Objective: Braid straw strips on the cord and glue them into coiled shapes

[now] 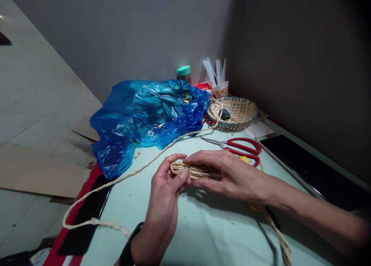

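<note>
A flat bundle of coiled straw-coloured cord (199, 171) is held between my two hands above the pale table. My left hand (168, 185) grips its left end, with the thumb pressed on the near side. Over the right part my right hand (228, 171) is wrapped, thumb below and fingers above, hiding that end. A long twisted strand (145, 166) of the same cord runs from the basket across the table, loops at the left edge and ends out of sight near my left wrist. Just beyond my right hand lie red-handled scissors (232, 144).
A crumpled blue plastic bag (150, 107) covers the back left. Behind stand a woven basket (246, 121), a paper cup (222, 90) of white strips and a green-lidded container (183, 70). Dark flat devices lie right (307, 165) and left (92, 208). More cord (279, 235) hangs lower right.
</note>
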`<state>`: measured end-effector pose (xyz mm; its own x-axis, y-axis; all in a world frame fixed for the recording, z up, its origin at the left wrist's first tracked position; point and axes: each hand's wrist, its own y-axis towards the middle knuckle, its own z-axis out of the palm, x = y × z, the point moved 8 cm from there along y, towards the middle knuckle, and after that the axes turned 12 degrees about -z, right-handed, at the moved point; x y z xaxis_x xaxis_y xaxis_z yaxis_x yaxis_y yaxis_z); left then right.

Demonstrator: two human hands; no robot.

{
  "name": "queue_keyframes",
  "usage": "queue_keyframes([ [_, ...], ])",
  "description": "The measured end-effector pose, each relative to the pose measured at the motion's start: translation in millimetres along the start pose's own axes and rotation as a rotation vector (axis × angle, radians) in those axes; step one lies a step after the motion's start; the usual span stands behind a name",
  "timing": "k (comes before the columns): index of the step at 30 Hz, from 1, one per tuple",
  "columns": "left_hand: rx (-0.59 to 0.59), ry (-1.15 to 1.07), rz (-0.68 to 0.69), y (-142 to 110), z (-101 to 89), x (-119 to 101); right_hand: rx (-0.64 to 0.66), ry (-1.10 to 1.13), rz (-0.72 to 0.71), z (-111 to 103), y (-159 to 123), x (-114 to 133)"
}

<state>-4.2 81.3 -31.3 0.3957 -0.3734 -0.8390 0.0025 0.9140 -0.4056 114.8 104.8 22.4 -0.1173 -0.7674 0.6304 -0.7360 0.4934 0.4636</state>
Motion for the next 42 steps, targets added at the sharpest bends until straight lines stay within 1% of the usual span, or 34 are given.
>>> queue_keyframes([
  [3,-0.003,0.008,-0.022,2.0,-0.1,1.9,0.018,0.049,-0.037,-1.6,-1.2,-0.3],
  [7,-0.021,0.079,-0.050,3.7,-0.5,4.6,0.061,0.003,-0.027,-6.1,-2.5,-0.3],
  [12,0.043,0.175,-0.103,3.6,6.0,11.7,0.206,-0.063,-0.004,-9.9,-3.9,1.2],
  [14,0.068,0.193,-0.115,4.2,8.8,15.0,0.257,-0.067,-0.031,-10.0,-5.0,2.0],
  [17,0.103,0.206,-0.126,6.2,12.4,19.8,0.287,-0.049,-0.093,-11.7,-6.3,4.3],
  [19,0.085,0.212,-0.124,8.0,11.0,21.3,0.288,-0.062,-0.117,-13.1,-7.2,5.1],
  [21,0.030,0.194,-0.109,9.1,6.3,19.8,0.285,-0.112,-0.115,-13.1,-8.1,4.6],
  [24,-0.060,0.116,-0.074,7.7,-1.0,13.0,0.213,-0.216,-0.133,-15.6,-7.4,8.7],
  [26,-0.111,0.044,-0.075,5.6,-5.2,9.0,0.123,-0.251,-0.172,-21.2,-5.8,16.3],
  [28,-0.171,-0.018,-0.093,3.5,-10.5,6.4,-0.003,-0.242,-0.176,-33.8,-4.3,22.0],
  [29,-0.205,-0.042,-0.096,2.5,-13.8,5.1,-0.082,-0.234,-0.150,-43.2,-4.1,22.2],
  [31,-0.250,-0.073,-0.085,1.1,-19.7,1.8,-0.259,-0.213,-0.044,-65.1,-6.3,15.6],
  [33,-0.256,-0.097,-0.070,1.1,-23.4,-0.8,-0.390,-0.148,0.072,-81.0,-10.9,2.7],
  [34,-0.248,-0.110,-0.068,1.5,-24.3,-1.5,-0.412,-0.088,0.118,-83.5,-12.5,-4.8],
  [36,-0.237,-0.139,-0.058,1.8,-25.4,-3.2,-0.400,0.036,0.176,-80.1,-14.0,-18.0],
  [39,-0.229,-0.168,-0.019,0.2,-24.2,-7.6,-0.319,0.188,0.210,-63.2,-13.2,-27.8],
  [42,-0.209,-0.148,-0.007,-3.2,-19.3,-9.5,-0.251,0.370,0.227,-43.8,-9.5,-26.2],
])
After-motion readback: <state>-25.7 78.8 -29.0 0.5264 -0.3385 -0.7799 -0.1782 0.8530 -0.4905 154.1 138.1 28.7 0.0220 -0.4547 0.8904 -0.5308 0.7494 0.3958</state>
